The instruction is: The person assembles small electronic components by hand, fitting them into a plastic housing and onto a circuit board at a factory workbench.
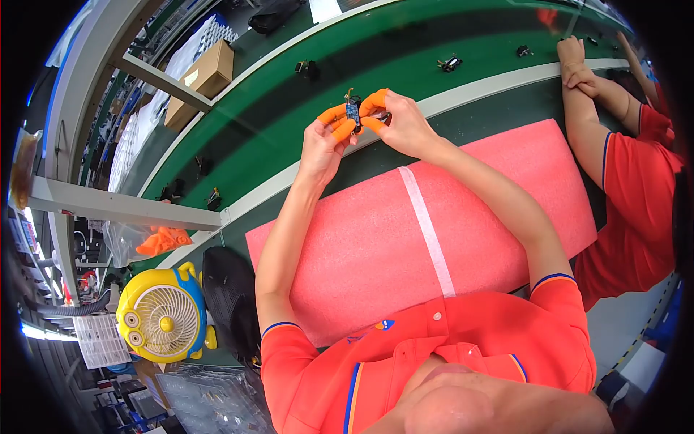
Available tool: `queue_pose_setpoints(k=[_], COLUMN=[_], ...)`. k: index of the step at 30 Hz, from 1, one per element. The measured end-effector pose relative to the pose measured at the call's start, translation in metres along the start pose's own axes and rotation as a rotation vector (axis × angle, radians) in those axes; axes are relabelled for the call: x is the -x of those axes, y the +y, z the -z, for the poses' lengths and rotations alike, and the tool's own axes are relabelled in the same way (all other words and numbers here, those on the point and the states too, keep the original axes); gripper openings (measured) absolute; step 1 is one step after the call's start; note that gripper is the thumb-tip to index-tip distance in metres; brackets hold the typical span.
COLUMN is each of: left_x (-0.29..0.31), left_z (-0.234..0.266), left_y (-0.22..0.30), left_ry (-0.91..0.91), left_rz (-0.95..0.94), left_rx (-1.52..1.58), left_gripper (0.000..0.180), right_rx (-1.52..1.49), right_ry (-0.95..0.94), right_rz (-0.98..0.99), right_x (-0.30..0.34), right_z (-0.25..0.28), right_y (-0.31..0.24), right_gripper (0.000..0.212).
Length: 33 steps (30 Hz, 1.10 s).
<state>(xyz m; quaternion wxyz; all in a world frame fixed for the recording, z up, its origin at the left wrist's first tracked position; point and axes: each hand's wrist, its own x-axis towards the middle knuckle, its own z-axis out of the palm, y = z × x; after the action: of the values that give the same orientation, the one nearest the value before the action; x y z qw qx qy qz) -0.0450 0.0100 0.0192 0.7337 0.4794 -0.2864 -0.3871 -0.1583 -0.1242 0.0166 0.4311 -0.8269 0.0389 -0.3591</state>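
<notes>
My left hand (324, 148) and my right hand (406, 129) meet over the near edge of the green conveyor belt (390, 83), with orange finger cots on the fingertips. Between them they hold a small electronic assembly (353, 110), with a blue circuit board and black parts. The left fingers pinch it from the left and below. From the right, my right thumb and fingers close on its black side, partly covering it. Beneath my forearms lies a pink foam block (354, 253) with a pale strip across it.
Small dark assemblies (450, 64) sit along the belt. To the left are a metal frame post (130, 202), a cardboard box (210, 78), a clear bag of orange finger cots (165, 240), a yellow fan (165, 325) and a black bag (230, 293). A co-worker's arms (587, 108) rest at right.
</notes>
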Motion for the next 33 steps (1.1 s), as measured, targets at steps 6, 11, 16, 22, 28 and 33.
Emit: queue_pose_setpoints(k=[6, 11, 16, 22, 28, 33], left_x=[-0.001, -0.002, 0.002, 0.001, 0.004, 0.005], left_z=[0.01, 0.012, -0.003, -0.003, -0.009, -0.016], left_y=[0.008, 0.008, 0.018, 0.003, -0.009, -0.014], left_ry=[-0.022, -0.092, -0.074, 0.154, 0.267, 0.189], left_rz=[0.094, 0.074, -0.035, -0.08, -0.464, -0.336], left_rx=[0.187, 0.107, -0.262, -0.819, -1.144, -0.849], left_gripper=[0.032, 0.031, 0.03, 0.035, 0.033, 0.032], right_rx=[0.126, 0.136, -0.037, 0.234, 0.653, 0.624], right_ry=[-0.041, -0.065, -0.038, -0.052, -0.023, 0.013], right_rz=[0.386, 0.31, 0.002, 0.249, 0.57, 0.688], right_x=[-0.002, 0.001, 0.002, 0.007, 0.01, 0.013], right_z=[0.006, 0.006, -0.002, -0.004, -0.001, -0.002], right_y=[0.005, 0.004, -0.004, 0.002, 0.01, 0.02], right_gripper=[0.014, 0.017, 0.018, 0.017, 0.019, 0.018])
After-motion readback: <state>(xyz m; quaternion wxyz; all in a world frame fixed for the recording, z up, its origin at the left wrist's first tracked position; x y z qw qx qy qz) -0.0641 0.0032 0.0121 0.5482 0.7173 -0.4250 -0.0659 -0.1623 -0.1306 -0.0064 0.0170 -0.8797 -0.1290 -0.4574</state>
